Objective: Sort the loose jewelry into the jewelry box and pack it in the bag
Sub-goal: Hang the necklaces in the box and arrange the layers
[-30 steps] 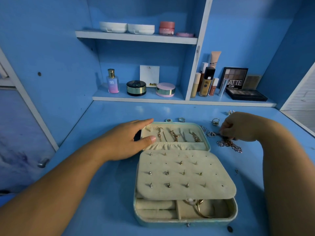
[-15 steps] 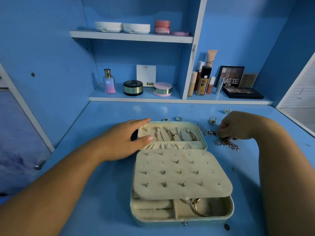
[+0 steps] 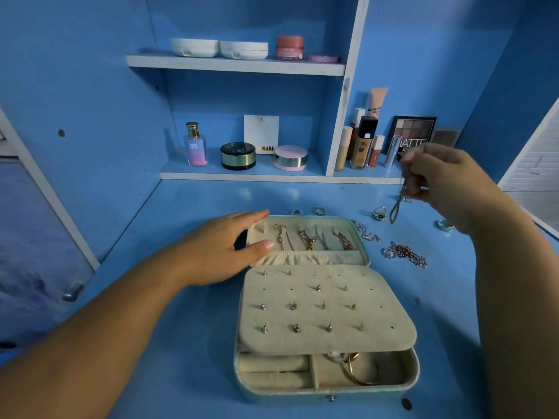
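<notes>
A: On the blue worktop (image 3: 187, 207), below the blue shelves (image 3: 236, 65) of cosmetics (image 3: 237, 155), what stands?

B: The jewelry box (image 3: 329, 391), pale green, lying open. It has cream lining, studs on its flap and gold pieces hung in the lid.

A: And the hands?

B: The left hand (image 3: 220, 249) lies flat, fingers straight, on the box's left lid edge. The right hand (image 3: 447, 182), raised behind the box to its right, pinches a dangling silver chain (image 3: 396, 207). Loose chains (image 3: 405, 254) and rings (image 3: 379, 213) lie right of the box.
</notes>
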Action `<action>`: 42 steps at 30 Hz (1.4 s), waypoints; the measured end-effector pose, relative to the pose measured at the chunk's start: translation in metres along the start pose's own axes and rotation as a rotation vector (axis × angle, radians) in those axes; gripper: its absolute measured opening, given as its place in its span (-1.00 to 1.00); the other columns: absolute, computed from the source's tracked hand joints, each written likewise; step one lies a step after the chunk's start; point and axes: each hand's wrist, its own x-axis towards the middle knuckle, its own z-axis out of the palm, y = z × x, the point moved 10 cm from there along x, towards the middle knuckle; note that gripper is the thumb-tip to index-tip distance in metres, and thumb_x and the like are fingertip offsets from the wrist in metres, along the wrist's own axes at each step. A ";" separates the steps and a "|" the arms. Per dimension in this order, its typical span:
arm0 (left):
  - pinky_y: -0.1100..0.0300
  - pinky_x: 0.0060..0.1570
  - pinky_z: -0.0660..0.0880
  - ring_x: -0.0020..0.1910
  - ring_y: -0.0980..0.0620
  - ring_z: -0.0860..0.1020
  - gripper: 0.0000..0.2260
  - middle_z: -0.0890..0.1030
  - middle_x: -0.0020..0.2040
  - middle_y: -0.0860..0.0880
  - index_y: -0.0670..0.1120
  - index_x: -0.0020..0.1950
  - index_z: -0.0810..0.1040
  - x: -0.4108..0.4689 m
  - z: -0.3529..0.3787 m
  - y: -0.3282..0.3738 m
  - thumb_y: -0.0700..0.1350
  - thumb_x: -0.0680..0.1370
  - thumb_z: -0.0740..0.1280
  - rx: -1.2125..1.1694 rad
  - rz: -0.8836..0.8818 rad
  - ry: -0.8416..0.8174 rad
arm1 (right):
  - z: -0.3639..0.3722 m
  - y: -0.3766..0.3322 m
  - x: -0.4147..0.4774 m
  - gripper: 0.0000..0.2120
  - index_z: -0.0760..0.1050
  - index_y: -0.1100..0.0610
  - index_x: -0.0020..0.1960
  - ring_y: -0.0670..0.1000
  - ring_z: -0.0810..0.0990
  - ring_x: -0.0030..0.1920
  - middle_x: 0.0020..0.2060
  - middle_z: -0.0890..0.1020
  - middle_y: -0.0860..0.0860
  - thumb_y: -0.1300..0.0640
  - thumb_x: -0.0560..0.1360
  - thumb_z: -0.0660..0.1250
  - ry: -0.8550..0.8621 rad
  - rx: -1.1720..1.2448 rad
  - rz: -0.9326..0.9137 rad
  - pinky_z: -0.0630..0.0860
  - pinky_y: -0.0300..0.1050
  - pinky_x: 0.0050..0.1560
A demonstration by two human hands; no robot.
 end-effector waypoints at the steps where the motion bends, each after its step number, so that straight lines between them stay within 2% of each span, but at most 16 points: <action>1: 0.22 0.39 0.27 0.46 0.23 0.25 -0.42 0.27 0.51 0.23 0.19 0.54 0.19 0.000 0.000 0.000 0.23 0.54 0.23 -0.003 0.003 0.002 | 0.004 -0.007 -0.002 -0.75 0.49 0.07 -0.21 -0.05 0.38 -0.39 -0.40 0.43 0.00 0.26 0.58 0.15 -0.021 0.121 -0.034 0.51 -0.05 -0.08; 4: 0.19 0.39 0.30 0.43 0.22 0.29 -0.40 0.31 0.48 0.20 0.14 0.54 0.23 0.001 -0.001 0.001 0.25 0.53 0.22 -0.021 0.011 0.024 | 0.029 -0.030 -0.011 -0.73 0.49 0.05 -0.25 -0.07 0.40 -0.41 -0.45 0.45 -0.04 0.31 0.52 0.15 -0.139 0.408 -0.126 0.47 -0.09 -0.14; 7: 0.31 0.26 0.34 0.38 0.24 0.33 -0.34 0.38 0.42 0.20 0.10 0.51 0.30 0.002 -0.007 0.005 0.33 0.45 0.16 -0.068 0.036 0.085 | 0.065 -0.047 -0.025 -0.81 0.49 0.09 -0.25 -0.07 0.40 -0.42 -0.42 0.43 0.01 0.28 0.41 0.14 -0.316 0.570 -0.160 0.46 -0.15 -0.23; 9: 0.33 0.21 0.35 0.35 0.26 0.35 -0.40 0.42 0.36 0.20 0.11 0.46 0.37 0.001 -0.014 0.011 0.35 0.49 0.18 -0.109 0.073 0.159 | 0.086 -0.053 -0.035 -0.77 0.54 0.08 -0.26 -0.07 0.41 -0.39 -0.40 0.44 0.03 0.27 0.42 0.14 -0.408 0.554 -0.186 0.48 -0.20 -0.26; 11: 0.31 0.31 0.31 0.32 0.28 0.38 -0.55 0.47 0.30 0.20 0.14 0.36 0.47 -0.001 -0.018 0.021 0.26 0.51 0.22 -0.183 0.129 0.216 | 0.100 -0.055 -0.043 -0.77 0.56 0.07 -0.24 -0.07 0.44 -0.37 -0.39 0.47 0.02 0.25 0.43 0.16 -0.453 0.490 -0.214 0.48 -0.21 -0.25; 15: 0.19 0.38 0.29 0.32 0.21 0.43 -0.74 0.57 0.20 0.19 0.17 0.15 0.59 -0.001 -0.006 0.037 0.15 0.50 0.29 -0.438 0.192 0.108 | 0.126 -0.057 -0.059 -0.84 0.52 0.15 -0.12 -0.12 0.48 -0.34 -0.38 0.51 -0.03 0.26 0.46 0.16 -0.544 0.302 -0.298 0.44 -0.28 -0.27; 19: 0.15 0.36 0.38 0.28 0.17 0.50 -0.75 0.60 0.17 0.17 0.05 0.12 0.63 -0.003 0.003 0.047 -0.10 0.51 0.26 -0.602 0.206 -0.031 | 0.140 -0.056 -0.067 -0.81 0.48 0.10 -0.03 0.00 0.42 -0.34 -0.34 0.48 0.09 0.30 0.46 0.18 -0.538 0.148 -0.383 0.36 -0.29 -0.31; 22: 0.03 0.33 0.42 0.22 -0.03 0.55 -0.75 0.62 0.16 0.09 -0.08 0.11 0.64 -0.005 0.004 0.050 -0.10 0.50 0.28 -0.652 0.212 -0.072 | 0.141 -0.056 -0.069 -0.81 0.49 0.07 0.01 -0.09 0.39 -0.37 -0.33 0.49 0.05 0.26 0.48 0.19 -0.505 0.047 -0.424 0.34 -0.31 -0.31; 26: 0.20 0.30 0.37 0.17 0.22 0.53 -0.86 0.60 0.05 0.25 0.05 -0.11 0.68 -0.003 0.000 0.044 -0.02 0.50 0.31 -0.580 0.198 0.021 | 0.137 -0.056 -0.067 -0.81 0.51 0.05 0.04 -0.10 0.40 -0.38 -0.32 0.52 0.03 0.22 0.49 0.21 -0.445 -0.036 -0.445 0.35 -0.30 -0.31; 29: 0.15 0.28 0.38 0.14 0.22 0.55 -0.87 0.62 0.05 0.23 0.15 -0.21 0.66 -0.001 -0.005 0.038 0.02 0.48 0.33 -0.552 0.183 0.091 | 0.130 -0.055 -0.064 -0.79 0.53 -0.01 0.01 -0.11 0.41 -0.42 -0.34 0.52 -0.02 0.27 0.53 0.24 -0.377 -0.124 -0.451 0.38 -0.30 -0.34; 32: 0.21 0.23 0.42 0.11 0.21 0.59 -0.86 0.67 0.03 0.16 0.11 -0.18 0.66 0.002 -0.012 0.029 0.00 0.47 0.30 -0.659 0.148 0.138 | 0.126 -0.050 -0.059 -0.74 0.55 -0.07 0.02 -0.10 0.43 -0.46 -0.42 0.51 -0.04 0.27 0.53 0.25 -0.316 -0.297 -0.451 0.37 -0.35 -0.38; 34: 0.31 0.16 0.45 0.05 0.20 0.60 -0.84 0.69 -0.05 0.11 0.03 -0.12 0.65 0.002 -0.018 0.026 -0.02 0.48 0.27 -0.730 0.143 0.175 | 0.128 -0.046 -0.056 -0.76 0.60 -0.01 0.00 -0.15 0.46 -0.45 -0.46 0.49 -0.16 0.26 0.52 0.24 -0.300 -0.416 -0.443 0.33 -0.41 -0.39; 36: 0.37 0.11 0.45 -0.01 0.20 0.59 -0.83 0.69 -0.13 0.10 0.02 -0.16 0.63 0.002 -0.023 0.024 -0.01 0.48 0.24 -0.754 0.129 0.203 | 0.132 -0.044 -0.058 -0.79 0.62 0.06 -0.07 -0.21 0.47 -0.43 -0.43 0.48 -0.21 0.27 0.51 0.24 -0.317 -0.478 -0.441 0.33 -0.42 -0.39; 38: 0.33 0.12 0.44 -0.05 0.19 0.59 -0.81 0.68 -0.18 0.09 -0.03 -0.17 0.59 0.002 -0.022 0.024 0.00 0.49 0.21 -0.765 0.113 0.185 | 0.136 -0.039 -0.058 -0.79 0.57 0.06 -0.17 -0.17 0.42 -0.49 -0.50 0.46 -0.20 0.28 0.50 0.21 -0.347 -0.434 -0.390 0.29 -0.39 -0.45; 40: 0.19 0.19 0.44 -0.10 0.13 0.58 -0.79 0.65 -0.25 0.05 -0.08 -0.17 0.55 0.002 -0.020 0.024 0.00 0.51 0.20 -0.796 0.100 0.164 | 0.141 -0.028 -0.056 -0.77 0.52 0.07 -0.23 -0.13 0.33 -0.51 -0.49 0.45 -0.14 0.24 0.52 0.15 -0.401 -0.248 -0.242 0.27 -0.29 -0.45; 42: 0.13 0.13 0.44 -0.20 0.09 0.55 -0.79 0.56 -0.39 0.07 -0.10 -0.17 0.51 0.002 -0.020 0.021 0.00 0.51 0.20 -0.851 0.073 0.170 | 0.148 -0.018 -0.055 -0.77 0.50 0.07 -0.29 -0.02 0.40 -0.38 -0.36 0.51 0.04 0.12 0.48 0.13 -0.463 -0.005 -0.088 0.33 -0.15 -0.34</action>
